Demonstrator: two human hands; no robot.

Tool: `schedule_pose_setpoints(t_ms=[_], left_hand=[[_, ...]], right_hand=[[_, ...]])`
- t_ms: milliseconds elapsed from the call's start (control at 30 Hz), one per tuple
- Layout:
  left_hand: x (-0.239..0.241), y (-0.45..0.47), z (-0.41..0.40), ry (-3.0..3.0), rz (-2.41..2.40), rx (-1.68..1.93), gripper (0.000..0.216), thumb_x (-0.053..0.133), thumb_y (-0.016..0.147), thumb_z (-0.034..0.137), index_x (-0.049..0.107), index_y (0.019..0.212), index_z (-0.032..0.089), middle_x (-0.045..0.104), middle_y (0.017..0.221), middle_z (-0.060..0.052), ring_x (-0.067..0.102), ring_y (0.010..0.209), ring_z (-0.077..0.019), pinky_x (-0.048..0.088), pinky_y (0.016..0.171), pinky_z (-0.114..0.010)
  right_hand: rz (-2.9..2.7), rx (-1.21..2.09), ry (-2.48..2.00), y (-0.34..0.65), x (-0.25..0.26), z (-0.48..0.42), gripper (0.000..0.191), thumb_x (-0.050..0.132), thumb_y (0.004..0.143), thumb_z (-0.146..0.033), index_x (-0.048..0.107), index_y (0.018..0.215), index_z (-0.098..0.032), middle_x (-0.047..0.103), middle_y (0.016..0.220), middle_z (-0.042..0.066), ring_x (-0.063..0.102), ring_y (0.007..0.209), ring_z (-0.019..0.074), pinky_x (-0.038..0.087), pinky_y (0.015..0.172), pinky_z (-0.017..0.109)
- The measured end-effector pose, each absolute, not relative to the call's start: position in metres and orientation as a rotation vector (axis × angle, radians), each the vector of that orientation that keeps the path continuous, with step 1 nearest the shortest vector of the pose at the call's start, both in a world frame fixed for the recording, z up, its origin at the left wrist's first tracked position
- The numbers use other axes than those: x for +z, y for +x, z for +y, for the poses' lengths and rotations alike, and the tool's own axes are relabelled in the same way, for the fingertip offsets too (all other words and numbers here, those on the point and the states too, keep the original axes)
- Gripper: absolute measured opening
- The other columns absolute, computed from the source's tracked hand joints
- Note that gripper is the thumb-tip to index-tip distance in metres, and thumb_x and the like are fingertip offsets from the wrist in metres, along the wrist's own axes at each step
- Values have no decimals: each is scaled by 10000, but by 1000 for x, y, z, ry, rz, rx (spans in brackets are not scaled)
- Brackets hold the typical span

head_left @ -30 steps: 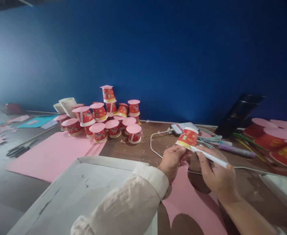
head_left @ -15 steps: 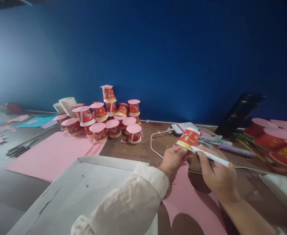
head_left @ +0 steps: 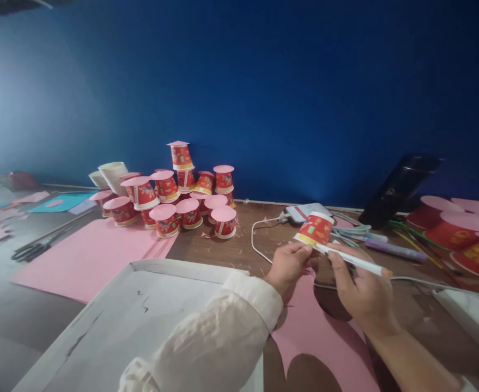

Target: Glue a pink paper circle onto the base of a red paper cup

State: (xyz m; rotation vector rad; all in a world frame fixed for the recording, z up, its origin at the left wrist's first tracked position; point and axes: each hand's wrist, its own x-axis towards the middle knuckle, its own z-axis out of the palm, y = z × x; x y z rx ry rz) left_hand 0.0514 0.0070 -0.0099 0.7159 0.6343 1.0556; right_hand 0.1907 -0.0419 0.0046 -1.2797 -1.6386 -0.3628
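My left hand (head_left: 290, 269) pinches the lower rim of a red paper cup (head_left: 314, 228), which is tilted with its white base up. Between the fingers of my right hand (head_left: 364, 291) is a white pen (head_left: 359, 263) with an orange end. The pen's tip meets the cup's rim near my left thumb; whether it touches the cup or the paper under it I cannot tell. Below both hands lies a pink paper sheet (head_left: 325, 326) with round cut-outs.
Red cups topped with pink discs (head_left: 225, 218) stand stacked at centre left, more (head_left: 464, 223) at right. Around me are a phone (head_left: 308, 211), cables, a black bottle (head_left: 398, 190), a purple marker (head_left: 395, 250), scissors (head_left: 38, 246), pink sheets (head_left: 96, 256) and a white box lid (head_left: 141, 310).
The pen in my right hand has shifted very slightly, its orange end a touch higher. The cup and my left hand stay almost where they were.
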Motion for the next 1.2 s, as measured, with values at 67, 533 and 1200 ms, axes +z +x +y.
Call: schedule_pose_setpoints(t_ms=[67,533,1200], left_hand=[[-8,50,7,691,655,1011,404,905,683,466,753,884,151,737,868,-58,675,756,-121,435,606,-200],[-4,49,7,698,646,958,303,860,762,396,734,887,150,734,865,-58,671,720,-111,447,610,-199],[-15,57,7,803,670,1056,417,888,672,501,737,778,127,703,763,-67,641,719,-152,459,674,-271]], right_hand=[[-1514,-274,-1405,192,4,-44,366,540,1010,-491,771,1089,-218,799,958,98,757,891,254,564,876,373],[-1221,144,-1591,193,11,-41,581,605,872,-749,731,663,-222,696,593,33,640,568,219,443,575,343],[-1352,-182,-1541,194,0,-42,584,528,936,-736,795,998,-221,763,751,66,728,715,259,554,719,385]])
